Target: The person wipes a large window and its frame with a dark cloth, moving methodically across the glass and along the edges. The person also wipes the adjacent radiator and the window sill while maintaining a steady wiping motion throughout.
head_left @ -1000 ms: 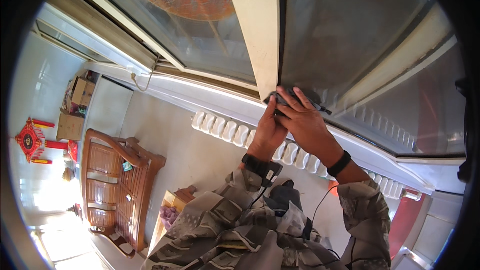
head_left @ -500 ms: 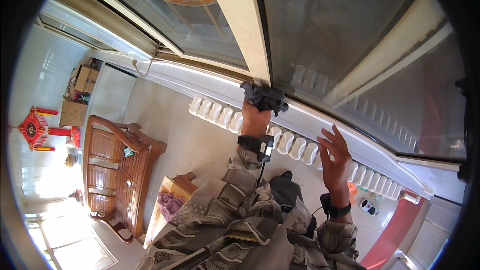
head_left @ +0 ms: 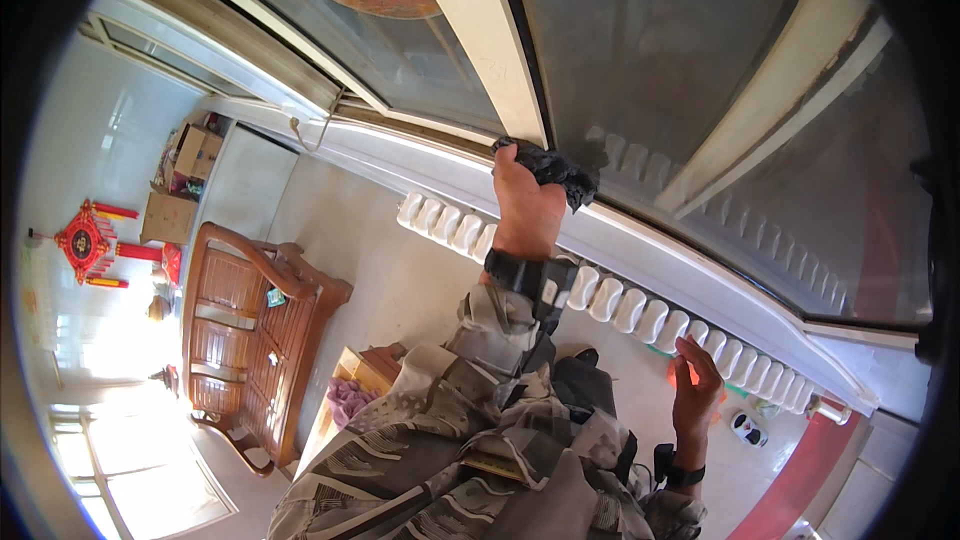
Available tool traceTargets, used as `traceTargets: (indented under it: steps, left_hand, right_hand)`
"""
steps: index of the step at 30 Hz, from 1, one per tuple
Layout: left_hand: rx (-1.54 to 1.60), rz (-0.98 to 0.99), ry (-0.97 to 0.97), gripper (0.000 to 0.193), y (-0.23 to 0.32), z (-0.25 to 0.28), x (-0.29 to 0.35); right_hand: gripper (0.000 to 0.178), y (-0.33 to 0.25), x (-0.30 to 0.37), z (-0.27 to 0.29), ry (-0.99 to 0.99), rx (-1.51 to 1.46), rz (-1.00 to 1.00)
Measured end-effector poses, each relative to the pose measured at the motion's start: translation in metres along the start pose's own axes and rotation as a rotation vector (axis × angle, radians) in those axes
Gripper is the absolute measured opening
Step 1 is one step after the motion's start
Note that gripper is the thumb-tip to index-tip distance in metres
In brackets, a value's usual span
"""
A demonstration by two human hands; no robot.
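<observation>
Holding a crumpled black cloth point(head_left: 556, 174) in my left grip point(head_left: 527, 208), I have it at the foot of the pale window post point(head_left: 485, 30). One fingertip shows at the cloth's left end; the other fingers are hidden, so I cannot tell how tightly they close. The cloth lies just beyond my left grip, its long axis crossing the post's foot and slanting down to the right, roughly along the white sill point(head_left: 660, 258). My left grip is much the nearer one. My right grip point(head_left: 697, 395) hangs well right of the post, on its near side, loosely curled and partly open, with nothing visible in it. Also on the post's near side runs a white radiator point(head_left: 605, 298). Well left of the post stands a wooden settee point(head_left: 240, 340); farther left, a red ornament point(head_left: 83, 242) bears a central mark too small to read. I can make out no brands or labels.
</observation>
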State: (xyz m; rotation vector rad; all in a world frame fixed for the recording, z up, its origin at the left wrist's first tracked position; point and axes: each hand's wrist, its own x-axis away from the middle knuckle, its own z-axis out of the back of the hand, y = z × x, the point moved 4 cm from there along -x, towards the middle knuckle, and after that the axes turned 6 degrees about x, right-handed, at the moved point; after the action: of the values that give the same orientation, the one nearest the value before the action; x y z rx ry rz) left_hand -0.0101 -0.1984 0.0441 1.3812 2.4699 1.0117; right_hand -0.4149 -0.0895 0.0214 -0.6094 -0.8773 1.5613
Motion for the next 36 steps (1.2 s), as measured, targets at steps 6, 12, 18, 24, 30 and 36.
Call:
traceTargets:
  steps: [6,12,18,24,30,36]
  left_hand:
    - [-0.191,-0.568,-0.036,0.05,0.007,-0.098,0.047]
    - [-0.092,-0.579,0.049,0.078,-0.009,-0.07,0.031]
    - [0.121,-0.151,0.209,0.023,-0.069,0.022,-0.017]
    - [0.223,0.127,0.243,0.006,-0.099,0.078,-0.017]
    - [0.146,0.184,-0.002,0.021,-0.056,0.065,0.011]
    - [0.038,0.449,0.046,0.022,-0.073,0.013,0.055]
  right_hand:
    - [0.026,-0.032,-0.015,-0.025,0.012,-0.057,0.015]
    - [0.025,-0.063,-0.022,-0.048,-0.016,0.013,0.09]
    - [0.024,-0.054,-0.002,-0.044,0.019,-0.004,0.023]
    - [0.038,-0.027,-0.009,-0.056,0.019,-0.161,-0.136]
    - [0.06,-0.036,-0.052,-0.086,-0.083,-0.758,-0.296]
    - [0.06,-0.102,-0.114,-0.146,-0.217,-1.289,-0.372]
